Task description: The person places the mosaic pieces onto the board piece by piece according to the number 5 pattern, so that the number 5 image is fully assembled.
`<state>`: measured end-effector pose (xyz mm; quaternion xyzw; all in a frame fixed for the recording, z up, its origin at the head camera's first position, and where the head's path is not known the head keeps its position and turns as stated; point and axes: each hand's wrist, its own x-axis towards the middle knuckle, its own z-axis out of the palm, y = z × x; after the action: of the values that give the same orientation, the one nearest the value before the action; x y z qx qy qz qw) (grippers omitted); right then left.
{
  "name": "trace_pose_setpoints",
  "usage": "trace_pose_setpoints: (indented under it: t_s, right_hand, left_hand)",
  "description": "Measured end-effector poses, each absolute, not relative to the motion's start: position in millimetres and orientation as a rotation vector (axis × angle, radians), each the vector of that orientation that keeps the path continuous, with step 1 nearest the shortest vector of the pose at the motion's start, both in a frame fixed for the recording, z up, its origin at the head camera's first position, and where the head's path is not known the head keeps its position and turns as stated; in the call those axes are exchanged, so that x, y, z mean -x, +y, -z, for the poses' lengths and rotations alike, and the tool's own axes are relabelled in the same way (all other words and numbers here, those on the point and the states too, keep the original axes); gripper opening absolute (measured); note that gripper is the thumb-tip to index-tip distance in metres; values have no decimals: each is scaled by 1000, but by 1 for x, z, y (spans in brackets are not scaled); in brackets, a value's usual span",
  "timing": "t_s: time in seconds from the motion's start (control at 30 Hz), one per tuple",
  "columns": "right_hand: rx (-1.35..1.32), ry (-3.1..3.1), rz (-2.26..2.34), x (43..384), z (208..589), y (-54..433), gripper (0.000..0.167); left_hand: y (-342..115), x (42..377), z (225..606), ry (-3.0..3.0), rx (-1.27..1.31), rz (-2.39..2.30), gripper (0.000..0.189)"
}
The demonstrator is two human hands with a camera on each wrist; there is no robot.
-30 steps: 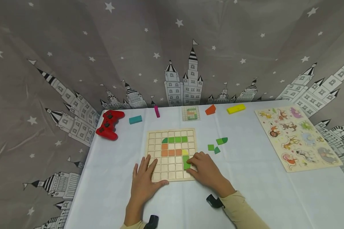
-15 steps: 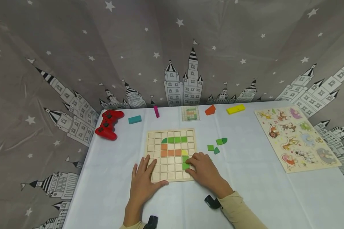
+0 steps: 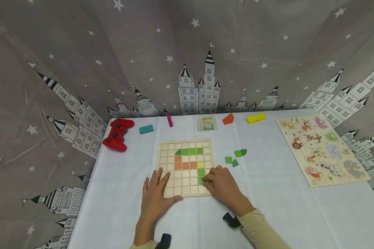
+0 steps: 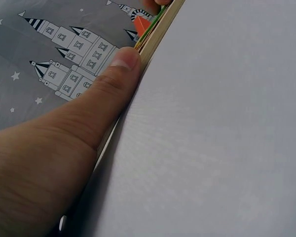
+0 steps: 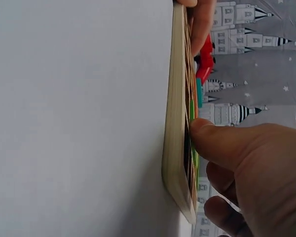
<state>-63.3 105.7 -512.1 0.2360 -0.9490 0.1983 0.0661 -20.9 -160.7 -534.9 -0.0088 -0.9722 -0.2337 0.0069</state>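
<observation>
Presently, the wooden grid board (image 3: 186, 181) lies on the white cloth (image 3: 118, 193) in front of me; positions below are read from its centre, 12 o'clock pointing away from me. The wood is pale, divided by thin strips into square cells; my right wrist view shows a thick edge with a rounded corner.

Tiles noted: a dark green rounded tile (image 3: 178, 152) at 11 o'clock, followed by a row of brighter green squares (image 3: 192, 151) running from 12 to past 1 o'clock. Orange squares (image 3: 185, 166) form an L, its corner near 9 o'clock. A yellow square (image 3: 200, 165) sits at 3 o'clock, with the upper green tile (image 3: 201, 172) directly below it and the lower green tile (image 3: 200, 181) at 4 o'clock.

My right hand (image 3: 222, 185) is at 4 o'clock, fingers curled, thumb and fingertips close together, pinching the lower green tile, which they partly cover. I cannot tell whether that tile lies fully level in its cell.

My left hand (image 3: 157, 197) is between 7 and 8 o'clock, fingers straight and spread, resting on the board without a grip; the thumb extends along the near edge.

Four loose green pieces (image 3: 235, 163) lie between 2 and 3 o'clock, off the board. A small pattern card (image 3: 207, 123) lies at 1 o'clock.
</observation>
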Motion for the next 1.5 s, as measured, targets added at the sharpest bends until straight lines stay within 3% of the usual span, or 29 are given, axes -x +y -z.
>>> trace_pose_setpoints:
  t_s: [0.27,0.57,0.7,0.87,1.1,1.23,1.5]
  right_hand:
    - [-569,-2907,-621,71,510,136,11]
    - [-68,-2983,-643,89,513,187,35]
    - [-49,-2991,-643,93,515,191,41]
    - [-46,-3015,-656,94,518,193,29]
    - [-1,-3032,-738,92,519,200,42]
    - [-26,-3002,-762,92,520,204,30]
    - [-51,-3009,-826,96,521,206,32]
  left_hand:
    - [-163,22,535,-3045,10,729,111]
    - [-163,22,534,-3060,-2,739,111]
    - [-162,21,534,-3061,-1,737,111]
    - [-161,23,534,-3055,15,738,111]
    - [-161,23,534,-3066,6,713,111]
    - [-160,22,533,-3063,8,723,111]
    - [-160,23,533,-3060,11,722,111]
